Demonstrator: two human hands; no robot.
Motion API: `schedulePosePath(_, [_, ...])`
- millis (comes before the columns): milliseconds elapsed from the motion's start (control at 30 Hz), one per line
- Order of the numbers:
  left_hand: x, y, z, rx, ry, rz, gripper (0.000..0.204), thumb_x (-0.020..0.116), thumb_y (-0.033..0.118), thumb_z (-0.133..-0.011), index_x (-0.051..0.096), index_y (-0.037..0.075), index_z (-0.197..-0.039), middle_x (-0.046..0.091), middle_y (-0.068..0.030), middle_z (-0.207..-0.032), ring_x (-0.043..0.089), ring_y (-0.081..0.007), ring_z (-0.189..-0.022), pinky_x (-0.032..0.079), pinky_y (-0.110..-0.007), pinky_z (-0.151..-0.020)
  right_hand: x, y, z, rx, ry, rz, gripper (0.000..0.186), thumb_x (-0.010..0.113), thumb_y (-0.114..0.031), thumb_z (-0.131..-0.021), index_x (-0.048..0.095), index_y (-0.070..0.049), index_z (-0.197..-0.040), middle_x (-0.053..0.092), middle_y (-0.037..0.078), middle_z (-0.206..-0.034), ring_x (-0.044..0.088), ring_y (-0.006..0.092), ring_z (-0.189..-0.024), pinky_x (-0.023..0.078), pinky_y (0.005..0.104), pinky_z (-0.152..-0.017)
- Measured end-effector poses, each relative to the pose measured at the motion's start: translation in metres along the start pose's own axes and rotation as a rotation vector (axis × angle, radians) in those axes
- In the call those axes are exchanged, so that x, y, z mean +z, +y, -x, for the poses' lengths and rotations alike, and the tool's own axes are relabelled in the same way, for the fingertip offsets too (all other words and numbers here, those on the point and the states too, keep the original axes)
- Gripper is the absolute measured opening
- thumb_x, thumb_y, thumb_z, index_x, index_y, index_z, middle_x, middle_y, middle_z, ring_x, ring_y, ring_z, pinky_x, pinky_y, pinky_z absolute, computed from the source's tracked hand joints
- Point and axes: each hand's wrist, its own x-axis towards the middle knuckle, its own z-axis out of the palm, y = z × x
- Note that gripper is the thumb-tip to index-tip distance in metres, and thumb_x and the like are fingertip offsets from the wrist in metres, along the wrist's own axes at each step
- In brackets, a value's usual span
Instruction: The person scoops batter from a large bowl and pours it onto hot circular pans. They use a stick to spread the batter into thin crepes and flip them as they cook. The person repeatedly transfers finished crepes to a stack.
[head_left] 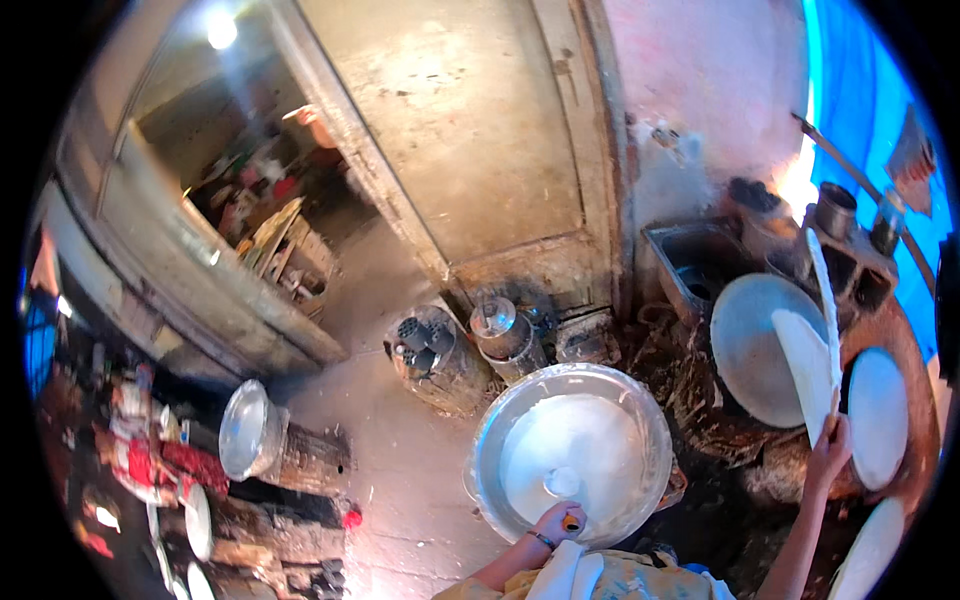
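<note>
A thin white sheet (805, 360) is lifted off the round griddle (745, 345) on a stick (826, 300) gripped in the right hand (830, 450), while the left hand (556, 524) clasps a small orange-tipped tool at the batter basin (500, 420).

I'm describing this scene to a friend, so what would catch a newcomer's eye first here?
Probably the big metal basin of white batter at lower centre, where the left hand grips an orange-tipped handle at the near rim. Next, on the right, the right hand raises a long thin stick with a thin white sheet draped over it, beside a round griddle.
</note>
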Motion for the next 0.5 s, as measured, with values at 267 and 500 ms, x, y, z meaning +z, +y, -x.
schedulePosePath(267, [0.020, 0.034, 0.015, 0.051, 0.183, -1.229, 0.017, 0.053, 0.001, -0.078, 0.043, 0.008, -0.065, 0.046, -0.0013, -0.061, 0.049, -0.0108, -0.057, 0.043, -0.022, -0.054, -0.109, -0.074, 0.133, 0.256, -0.194, 0.466, 0.010, 0.057, -0.001, -0.069, 0.057, -0.007, -0.077, 0.052, 0.011, -0.079, 0.055, 0.0304, -0.079, 0.046, 0.0390, -0.066])
schedulePosePath(500, [0.040, 0.030, -0.028, -0.258, -0.588, -2.421, 0.008, 0.066, 0.010, -0.075, 0.062, 0.004, -0.080, 0.061, -0.0092, -0.075, 0.058, -0.0189, -0.070, 0.046, -0.030, -0.065, -0.199, -0.083, 0.290, 0.690, -0.153, 0.686, 0.008, 0.053, -0.009, -0.077, 0.059, -0.007, -0.083, 0.053, 0.009, -0.086, 0.058, 0.0264, -0.085, 0.050, 0.0387, -0.068])
